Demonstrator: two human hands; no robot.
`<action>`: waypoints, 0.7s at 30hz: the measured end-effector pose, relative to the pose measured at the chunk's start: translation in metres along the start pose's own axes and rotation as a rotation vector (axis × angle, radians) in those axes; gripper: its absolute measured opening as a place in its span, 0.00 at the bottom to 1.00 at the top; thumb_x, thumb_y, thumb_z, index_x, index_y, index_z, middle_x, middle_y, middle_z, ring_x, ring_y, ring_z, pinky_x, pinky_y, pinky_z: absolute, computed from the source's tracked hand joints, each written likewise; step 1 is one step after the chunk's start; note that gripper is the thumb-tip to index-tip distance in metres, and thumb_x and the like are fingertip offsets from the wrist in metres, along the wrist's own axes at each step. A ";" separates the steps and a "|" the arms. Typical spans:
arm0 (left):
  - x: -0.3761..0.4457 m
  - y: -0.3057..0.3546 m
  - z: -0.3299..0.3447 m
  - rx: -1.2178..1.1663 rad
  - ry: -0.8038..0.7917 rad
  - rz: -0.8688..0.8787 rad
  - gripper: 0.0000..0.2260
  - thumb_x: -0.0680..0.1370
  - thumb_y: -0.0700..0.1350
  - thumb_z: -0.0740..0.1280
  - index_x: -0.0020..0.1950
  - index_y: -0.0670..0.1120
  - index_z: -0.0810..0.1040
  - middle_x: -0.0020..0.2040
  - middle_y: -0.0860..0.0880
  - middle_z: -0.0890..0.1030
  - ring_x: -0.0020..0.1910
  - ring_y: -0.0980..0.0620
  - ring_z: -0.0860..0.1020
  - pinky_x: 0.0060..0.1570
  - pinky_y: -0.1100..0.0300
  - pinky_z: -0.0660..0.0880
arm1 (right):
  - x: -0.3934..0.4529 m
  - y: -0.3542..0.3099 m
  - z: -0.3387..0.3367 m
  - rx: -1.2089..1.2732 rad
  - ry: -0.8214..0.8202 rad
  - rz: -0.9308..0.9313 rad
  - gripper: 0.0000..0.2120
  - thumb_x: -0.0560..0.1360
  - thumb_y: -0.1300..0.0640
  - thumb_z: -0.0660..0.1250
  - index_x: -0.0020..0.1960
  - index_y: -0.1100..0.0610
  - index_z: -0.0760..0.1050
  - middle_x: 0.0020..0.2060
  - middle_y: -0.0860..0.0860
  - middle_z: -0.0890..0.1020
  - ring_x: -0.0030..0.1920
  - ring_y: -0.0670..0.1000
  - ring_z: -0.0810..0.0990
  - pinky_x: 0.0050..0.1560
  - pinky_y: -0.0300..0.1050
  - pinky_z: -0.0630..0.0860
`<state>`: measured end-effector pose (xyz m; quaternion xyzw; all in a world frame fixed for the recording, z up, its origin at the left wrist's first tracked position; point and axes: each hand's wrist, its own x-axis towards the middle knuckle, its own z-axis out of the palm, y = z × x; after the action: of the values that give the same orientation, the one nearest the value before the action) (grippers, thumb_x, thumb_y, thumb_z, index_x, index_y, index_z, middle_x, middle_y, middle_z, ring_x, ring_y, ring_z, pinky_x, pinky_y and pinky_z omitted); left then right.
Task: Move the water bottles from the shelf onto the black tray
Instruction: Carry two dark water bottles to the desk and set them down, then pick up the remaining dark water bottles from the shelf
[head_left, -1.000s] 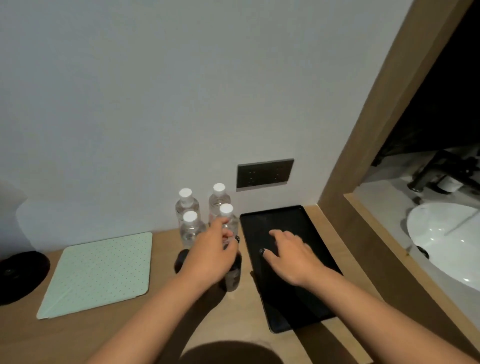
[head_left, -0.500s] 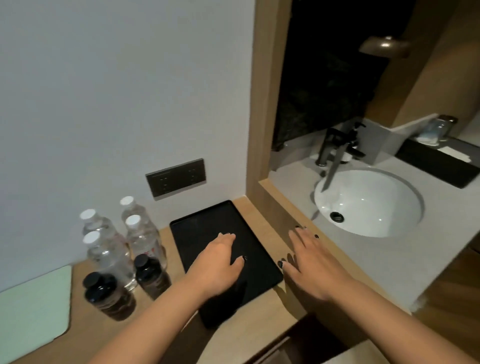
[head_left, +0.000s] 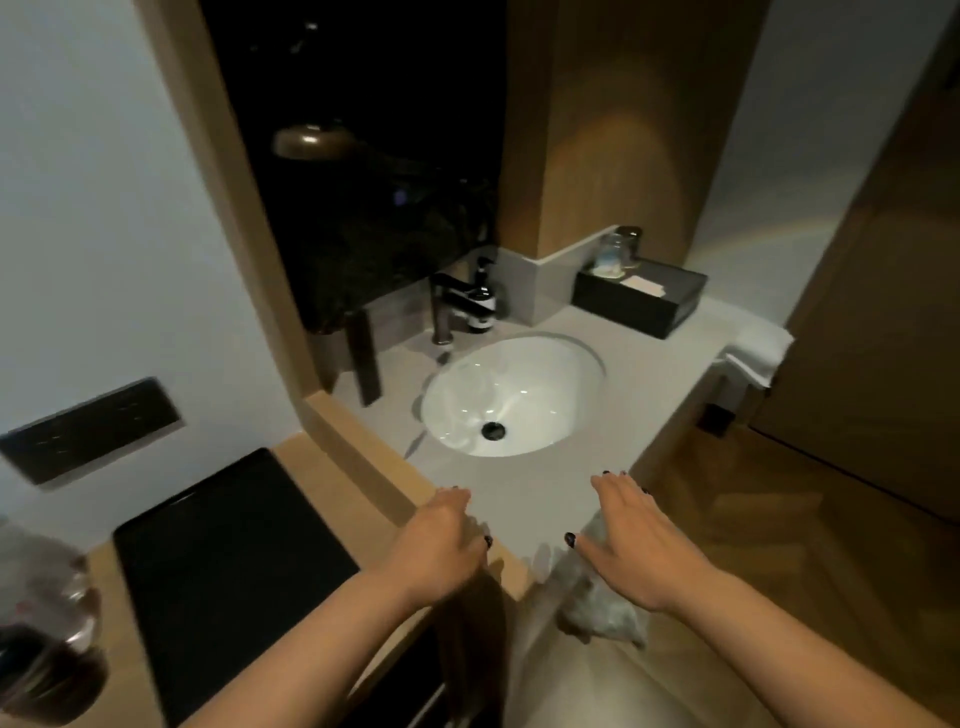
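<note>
The black tray (head_left: 223, 561) lies bare on the wooden shelf at the lower left. At the far left edge only parts of bottles show: a clear water bottle (head_left: 36, 571) and a dark-capped bottle (head_left: 41, 680). My left hand (head_left: 439, 545) hovers over the shelf's right corner, fingers loosely curled, holding nothing. My right hand (head_left: 634, 540) is spread flat above the grey counter's front edge, also holding nothing. Both hands are to the right of the tray and far from the bottles.
A white sink (head_left: 511, 395) with a black tap (head_left: 452, 301) sits in the grey counter (head_left: 660, 364). A black box (head_left: 639, 299) and a folded white towel (head_left: 756, 351) are at the back right. A dark wall panel (head_left: 88, 431) hangs above the tray.
The view has swung right, from the bottles to the sink. Both hands moved off the tray to the right, over the shelf corner and counter edge. The bottles slid nearly out of view.
</note>
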<state>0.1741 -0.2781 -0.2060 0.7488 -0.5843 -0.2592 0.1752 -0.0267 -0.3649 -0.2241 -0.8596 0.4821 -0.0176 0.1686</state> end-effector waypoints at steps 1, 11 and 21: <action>0.008 0.012 0.009 0.026 -0.006 0.017 0.23 0.79 0.48 0.62 0.73 0.44 0.63 0.73 0.46 0.66 0.72 0.50 0.65 0.68 0.62 0.61 | -0.007 0.017 -0.005 0.009 0.016 0.025 0.35 0.79 0.42 0.56 0.77 0.58 0.47 0.77 0.54 0.53 0.78 0.54 0.47 0.76 0.49 0.48; 0.086 0.130 0.080 0.130 -0.153 0.244 0.30 0.79 0.50 0.61 0.77 0.43 0.53 0.77 0.46 0.57 0.76 0.50 0.57 0.73 0.60 0.54 | -0.086 0.145 -0.048 0.115 0.156 0.222 0.33 0.79 0.45 0.58 0.78 0.52 0.47 0.78 0.47 0.51 0.77 0.46 0.46 0.75 0.42 0.49; 0.163 0.224 0.130 0.148 -0.238 0.420 0.32 0.79 0.50 0.62 0.78 0.43 0.52 0.77 0.46 0.57 0.76 0.49 0.56 0.74 0.57 0.55 | -0.115 0.223 -0.064 0.216 0.194 0.493 0.33 0.79 0.46 0.59 0.78 0.50 0.46 0.78 0.46 0.49 0.77 0.46 0.47 0.76 0.44 0.50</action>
<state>-0.0488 -0.4871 -0.2136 0.5859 -0.7610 -0.2601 0.0998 -0.2842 -0.3931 -0.2169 -0.6878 0.6857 -0.1095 0.2116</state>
